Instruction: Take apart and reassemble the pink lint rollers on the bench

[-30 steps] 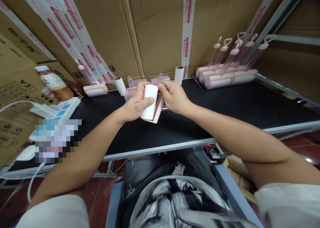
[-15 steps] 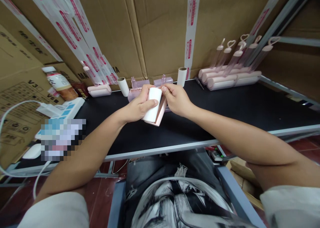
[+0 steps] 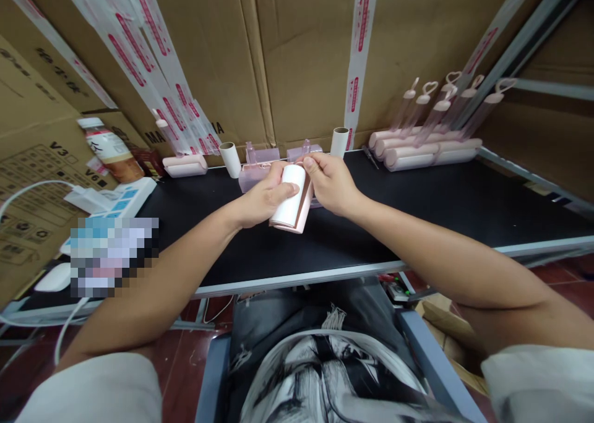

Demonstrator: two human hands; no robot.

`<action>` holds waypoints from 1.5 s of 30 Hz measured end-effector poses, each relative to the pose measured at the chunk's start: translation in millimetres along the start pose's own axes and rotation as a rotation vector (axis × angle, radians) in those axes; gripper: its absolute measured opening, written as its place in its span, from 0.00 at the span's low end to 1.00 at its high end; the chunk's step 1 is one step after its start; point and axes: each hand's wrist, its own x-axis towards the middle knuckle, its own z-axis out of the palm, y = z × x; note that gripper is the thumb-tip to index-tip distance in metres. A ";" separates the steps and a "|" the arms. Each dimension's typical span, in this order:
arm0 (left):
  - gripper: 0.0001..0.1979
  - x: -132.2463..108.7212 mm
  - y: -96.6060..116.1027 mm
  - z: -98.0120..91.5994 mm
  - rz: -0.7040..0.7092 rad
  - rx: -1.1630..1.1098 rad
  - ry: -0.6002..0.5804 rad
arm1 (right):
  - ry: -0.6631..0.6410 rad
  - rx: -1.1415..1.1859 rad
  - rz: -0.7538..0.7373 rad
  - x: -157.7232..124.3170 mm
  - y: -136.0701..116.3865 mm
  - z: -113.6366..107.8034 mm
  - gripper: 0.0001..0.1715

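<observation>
My left hand (image 3: 262, 197) is wrapped round a white paper roll (image 3: 288, 195), thumb lying across its front. The roll sits inside a pink plastic cover (image 3: 304, 216) that shows along its right side and bottom. My right hand (image 3: 330, 180) pinches the top end of the roll and cover with thumb and fingertips. Both hands hold the piece just above the black table top (image 3: 417, 206), near its middle.
Behind my hands lie pink holder parts (image 3: 260, 163) and two upright cardboard cores (image 3: 231, 158) (image 3: 339, 141). Several finished pink rollers with heart handles (image 3: 427, 148) are stacked at the back right. A bottle (image 3: 111, 151), a power strip (image 3: 111, 203) and cardboard boxes stand left.
The roll and cover have shifted slightly to the right and tilted a little more upright between my hands. Both grips stay the same.
</observation>
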 end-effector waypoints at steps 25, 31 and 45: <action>0.50 -13.1 -16.8 -3.6 0.440 0.434 0.001 | -0.014 -0.042 -0.293 -17.8 -23.7 -16.9 0.34; 0.51 -1.6 -26.1 -5.9 0.485 0.262 0.055 | -0.020 0.020 -0.210 -10.4 -17.0 -20.0 0.32; 0.30 4.5 -15.1 -18.9 -0.019 -0.499 0.124 | -0.880 -0.582 -0.031 4.3 11.0 -33.2 0.16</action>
